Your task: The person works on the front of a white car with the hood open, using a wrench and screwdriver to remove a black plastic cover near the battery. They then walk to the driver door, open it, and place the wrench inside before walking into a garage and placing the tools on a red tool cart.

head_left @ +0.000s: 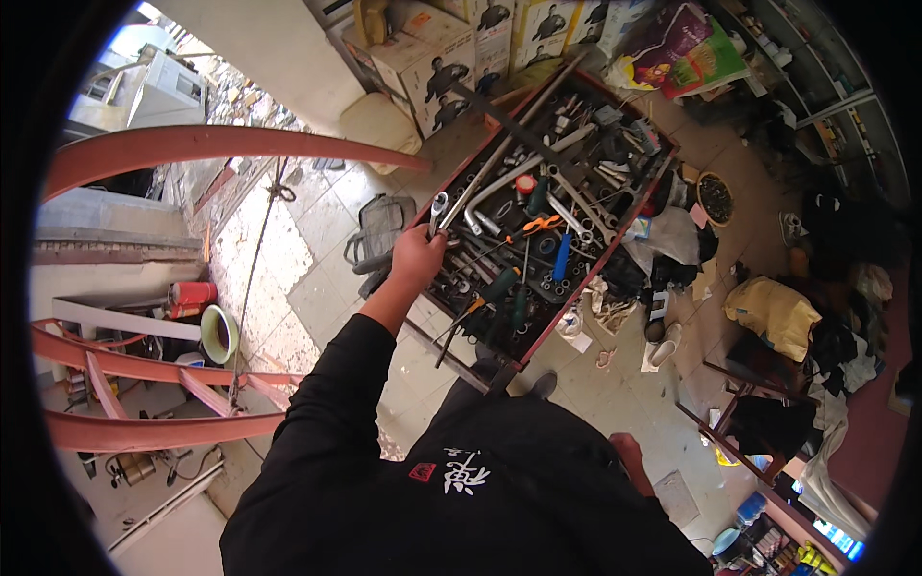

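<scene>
My left hand [417,257] is closed around a ratchet wrench [439,204], whose shiny round head sticks out beyond the fingers. It is over the left edge of a red-rimmed tool tray [540,343] heaped with tools. Close to this hand in the tray lie a bent metal bar [473,213], several spanners [573,207], a blue-handled tool [562,257] and an orange-and-black tool [540,223]. Green-handled screwdrivers [499,285] rest nearer to me. My right hand [626,449] hangs beside my body, away from the tray, and its fingers are mostly hidden.
A grey bag [382,228] stands on the tiled floor left of the tray. Pink-red metal beams [240,142] cross the left side. Boxes [437,82] are stacked behind. To the right lie a yellow sack [771,315], clothes, shoes and a basket [715,199].
</scene>
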{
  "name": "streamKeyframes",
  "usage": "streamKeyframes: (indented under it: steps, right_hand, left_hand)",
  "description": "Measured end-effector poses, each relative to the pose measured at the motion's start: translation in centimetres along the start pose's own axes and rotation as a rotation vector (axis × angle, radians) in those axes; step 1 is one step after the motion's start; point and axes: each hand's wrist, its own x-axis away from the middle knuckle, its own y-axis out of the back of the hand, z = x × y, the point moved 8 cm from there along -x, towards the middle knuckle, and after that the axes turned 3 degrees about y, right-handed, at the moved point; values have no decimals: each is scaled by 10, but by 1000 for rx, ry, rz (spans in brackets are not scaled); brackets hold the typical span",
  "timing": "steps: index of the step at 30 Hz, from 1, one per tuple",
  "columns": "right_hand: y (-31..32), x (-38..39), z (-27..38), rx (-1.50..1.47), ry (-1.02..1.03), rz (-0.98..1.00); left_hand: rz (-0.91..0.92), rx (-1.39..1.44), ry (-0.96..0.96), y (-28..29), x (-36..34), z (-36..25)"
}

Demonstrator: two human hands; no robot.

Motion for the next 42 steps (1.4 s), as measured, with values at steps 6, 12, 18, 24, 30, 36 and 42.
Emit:
streamKeyframes:
  steps: [6,12,18,24,30,36,42]
  right_hand:
    - [-21,-22,46,173,-18,48]
    - [-26,-38,51,487,41,107]
    - [-24,-36,70,383,-29,55]
    - [-28,-33,69,303,-8,93]
    - [-22,-31,46,328,-21,80]
    - [-26,-40,41,347,52,79]
    - [-40,-51,45,273,23,89]
  left_hand:
    - [-73,156,72,31,19,32]
    - [-76,94,136,40,33,51]
    - [-124,146,143,50,44,48]
    - [-75,142,122,42,59,36]
    - [16,152,79,18,73,19]
    - [72,198,16,8,85,6]
    - [64,165,23,16,92,15]
